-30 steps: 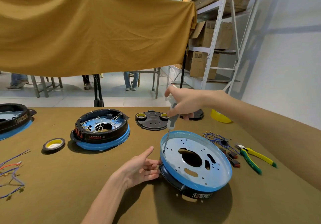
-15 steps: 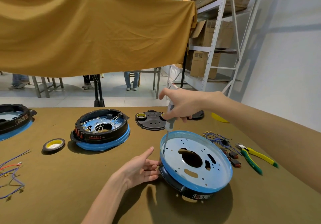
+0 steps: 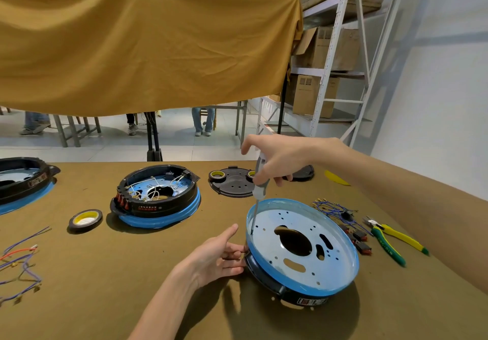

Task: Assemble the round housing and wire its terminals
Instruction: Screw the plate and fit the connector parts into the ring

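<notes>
Head view shows the round housing [image 3: 302, 247] lying face-down on the brown table [image 3: 105, 273], its blue-rimmed metal plate up and its black body underneath. All positions below are given relative to this housing.

Right hand [image 3: 277, 160]: above the housing's far-left rim, fingers wrapped around the grey handle of a screwdriver [image 3: 259, 184]. The shaft stands nearly upright, tip set at the plate's left edge, apparently in a screw hole. Compared with a second ago, the hand has turned on the handle and sits slightly higher, while the tip has stayed at the same spot. Judgement: a screw is being driven, fastening plate to body; assembly is under way, wiring not begun.

Left hand [image 3: 219, 256]: at the housing's near-left side, fingers relaxed and straight, tips pressed against the black body to steady it. Position unchanged.

Blue wires [image 3: 332, 209] and pliers [image 3: 390, 242] lie just right of the housing. A second, wired housing [image 3: 157, 194] sits well to the left, with a tape roll [image 3: 85, 219] further left.
</notes>
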Motion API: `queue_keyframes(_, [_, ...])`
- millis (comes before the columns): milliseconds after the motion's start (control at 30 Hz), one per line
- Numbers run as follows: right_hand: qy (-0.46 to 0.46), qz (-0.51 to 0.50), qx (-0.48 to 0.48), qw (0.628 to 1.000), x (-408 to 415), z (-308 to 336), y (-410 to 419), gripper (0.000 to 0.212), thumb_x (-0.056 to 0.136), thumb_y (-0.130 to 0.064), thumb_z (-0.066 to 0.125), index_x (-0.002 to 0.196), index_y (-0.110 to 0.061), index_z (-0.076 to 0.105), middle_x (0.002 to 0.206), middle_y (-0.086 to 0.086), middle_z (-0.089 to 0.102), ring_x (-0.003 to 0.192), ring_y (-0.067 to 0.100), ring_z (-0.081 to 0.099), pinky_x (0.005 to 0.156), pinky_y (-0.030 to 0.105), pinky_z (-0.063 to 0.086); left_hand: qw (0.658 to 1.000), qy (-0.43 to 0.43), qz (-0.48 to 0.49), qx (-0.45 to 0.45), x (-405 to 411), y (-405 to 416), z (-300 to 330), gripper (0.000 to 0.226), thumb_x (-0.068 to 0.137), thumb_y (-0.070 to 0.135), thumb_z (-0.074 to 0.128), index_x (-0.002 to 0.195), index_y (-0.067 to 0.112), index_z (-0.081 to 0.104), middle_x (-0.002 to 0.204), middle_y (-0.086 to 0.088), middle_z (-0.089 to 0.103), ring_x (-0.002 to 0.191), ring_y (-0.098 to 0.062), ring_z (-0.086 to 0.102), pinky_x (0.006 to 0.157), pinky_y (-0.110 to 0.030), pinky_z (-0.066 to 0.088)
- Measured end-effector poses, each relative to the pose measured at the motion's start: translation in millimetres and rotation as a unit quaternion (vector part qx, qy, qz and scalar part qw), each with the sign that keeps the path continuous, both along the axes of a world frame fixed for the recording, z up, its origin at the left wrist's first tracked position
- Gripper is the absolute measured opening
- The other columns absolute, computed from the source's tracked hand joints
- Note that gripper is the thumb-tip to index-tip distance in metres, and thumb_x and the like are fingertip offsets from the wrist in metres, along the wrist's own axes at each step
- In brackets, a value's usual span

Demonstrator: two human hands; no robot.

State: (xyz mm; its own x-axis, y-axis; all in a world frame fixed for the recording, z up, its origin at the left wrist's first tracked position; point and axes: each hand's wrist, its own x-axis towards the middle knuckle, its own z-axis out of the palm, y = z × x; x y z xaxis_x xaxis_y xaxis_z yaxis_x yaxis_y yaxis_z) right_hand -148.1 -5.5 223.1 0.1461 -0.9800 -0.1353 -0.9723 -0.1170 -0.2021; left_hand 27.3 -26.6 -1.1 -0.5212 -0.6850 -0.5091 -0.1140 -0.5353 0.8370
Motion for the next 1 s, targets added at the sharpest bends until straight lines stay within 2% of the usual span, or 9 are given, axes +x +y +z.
queue_keyframes(100, [0.030, -0.009, -0.032, 0.999, 0.8, -4.9, 0.2, 0.060, 0.096, -0.049, 0.066, 0.141, -0.026, 0.034, 0.077, 0.000, 0.072, 0.052, 0.014, 0.069, 0.046, 0.024, 0.052, 1.000, -0.001, -0.002, -0.004, -0.2, 0.8, 0.8, 0.065, 0.094, 0.059, 0.059, 0.116, -0.001, 0.071, 0.125, -0.021, 0.063, 0.110, -0.031, 0.068, 0.100, -0.045, 0.057])
queue_keyframes(233, [-0.015, 0.009, -0.004, 1.000, -1.7, 0.2, 3.5, 0.069, 0.091, -0.027, 0.075, 0.144, -0.034, 0.031, 0.087, 0.004, 0.070, 0.058, 0.014, 0.070, 0.050, 0.025, 0.054, 1.000, -0.004, 0.005, 0.003, -0.7, 0.9, 2.0, 0.063, 0.096, 0.057, 0.057, 0.117, -0.001, 0.070, 0.126, -0.021, 0.062, 0.113, -0.032, 0.067, 0.101, -0.046, 0.055])
queue_keyframes(367, [0.046, -0.008, -0.052, 0.998, -2.3, -5.3, 4.7, 0.062, 0.097, -0.045, 0.065, 0.146, -0.025, 0.033, 0.080, 0.003, 0.070, 0.054, 0.015, 0.070, 0.054, 0.034, 0.060, 1.000, -0.004, 0.011, 0.002, -0.5, 1.1, 1.7, 0.063, 0.095, 0.057, 0.059, 0.115, 0.000, 0.072, 0.122, -0.020, 0.064, 0.109, -0.030, 0.068, 0.091, -0.040, 0.061])
queue_keyframes(500, [0.005, -0.005, 0.003, 1.000, -5.5, -0.1, 6.8, 0.072, 0.091, -0.024, 0.074, 0.147, -0.026, 0.030, 0.091, 0.008, 0.069, 0.058, 0.014, 0.069, 0.047, 0.023, 0.053, 1.000, -0.004, 0.020, 0.007, -0.3, 0.7, 1.8, 0.061, 0.095, 0.055, 0.060, 0.115, -0.001, 0.072, 0.123, -0.021, 0.063, 0.110, -0.031, 0.068, 0.091, -0.041, 0.061])
queue_keyframes(600, [0.040, -0.021, -0.047, 0.998, -3.2, -5.7, 7.0, 0.056, 0.098, -0.046, 0.062, 0.142, -0.023, 0.036, 0.083, 0.004, 0.072, 0.051, 0.014, 0.067, 0.047, 0.028, 0.057, 1.000, -0.005, 0.020, 0.006, -0.9, 1.5, 1.7, 0.061, 0.095, 0.055, 0.060, 0.114, -0.002, 0.072, 0.121, -0.021, 0.064, 0.109, -0.031, 0.068, 0.088, -0.039, 0.061])
queue_keyframes(733, [0.003, 0.002, -0.019, 1.000, -2.2, -4.2, 8.8, 0.060, 0.095, -0.033, 0.069, 0.143, -0.028, 0.032, 0.092, 0.003, 0.071, 0.059, 0.014, 0.070, 0.051, 0.029, 0.058, 1.000, -0.003, 0.026, 0.013, -0.9, 0.9, 1.0, 0.058, 0.096, 0.052, 0.061, 0.111, -0.002, 0.074, 0.118, -0.020, 0.064, 0.106, -0.031, 0.070, 0.093, -0.043, 0.060])
queue_keyframes(833, [0.051, -0.006, -0.059, 0.997, -1.3, -6.5, 9.6, 0.054, 0.099, -0.049, 0.060, 0.140, -0.023, 0.036, 0.082, 0.004, 0.072, 0.052, 0.013, 0.069, 0.057, 0.036, 0.062, 1.000, -0.005, 0.023, 0.009, -1.3, 0.9, 0.2, 0.058, 0.097, 0.052, 0.060, 0.112, -0.002, 0.074, 0.118, -0.019, 0.064, 0.107, -0.031, 0.069, 0.094, -0.043, 0.060])
queue_keyframes(933, [-0.003, 0.004, -0.002, 1.000, -1.8, -3.8, 11.2, 0.066, 0.093, -0.032, 0.070, 0.145, -0.027, 0.029, 0.093, 0.007, 0.069, 0.064, 0.015, 0.070, 0.050, 0.025, 0.056, 0.999, -0.014, 0.031, 0.003, -1.4, 1.3, 0.4, 0.055, 0.095, 0.051, 0.062, 0.108, -0.001, 0.076, 0.120, -0.021, 0.065, 0.106, -0.031, 0.070, 0.093, -0.043, 0.060])
queue_keyframes(1000, [-0.015, 0.000, -0.019, 1.000, -2.5, -2.1, 11.3, 0.058, 0.094, -0.028, 0.070, 0.139, -0.022, 0.034, 0.087, 0.006, 0.070, 0.056, 0.012, 0.069, 0.047, 0.023, 0.052, 0.999, -0.010, 0.030, 0.005, -1.1, 1.8, 0.7, 0.054, 0.096, 0.050, 0.063, 0.108, -0.001, 0.076, 0.121, -0.021, 0.064, 0.107, -0.031, 0.070, 0.095, -0.044, 0.059])
